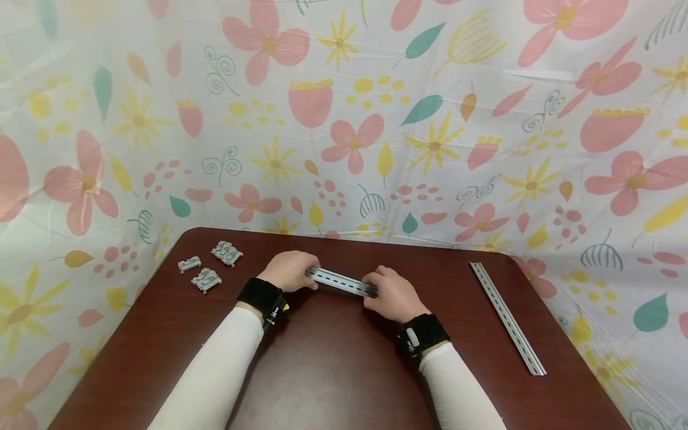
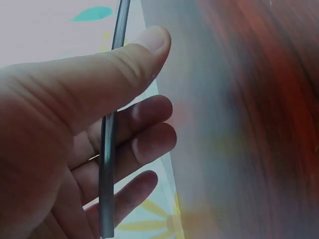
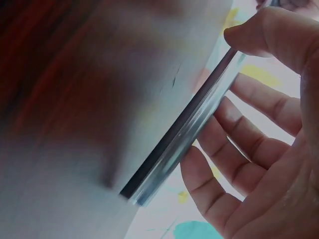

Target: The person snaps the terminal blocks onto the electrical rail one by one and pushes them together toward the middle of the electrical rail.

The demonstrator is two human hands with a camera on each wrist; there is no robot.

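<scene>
A short slotted metal DIN rail spans the gap between both hands over the table's middle. My left hand grips its left end. In the left wrist view the rail appears edge-on, with the thumb on the near side and fingers behind it. My right hand holds the other end. In the right wrist view the rail slants across, the thumb near its upper part and the fingers along its side. The hands hide the rail's ends in the head view.
Longer slotted metal rail lies along the right side of the dark red table. Three small grey pieces, one narrow and two wider, lie at the back left. A flower-patterned curtain hangs behind the table.
</scene>
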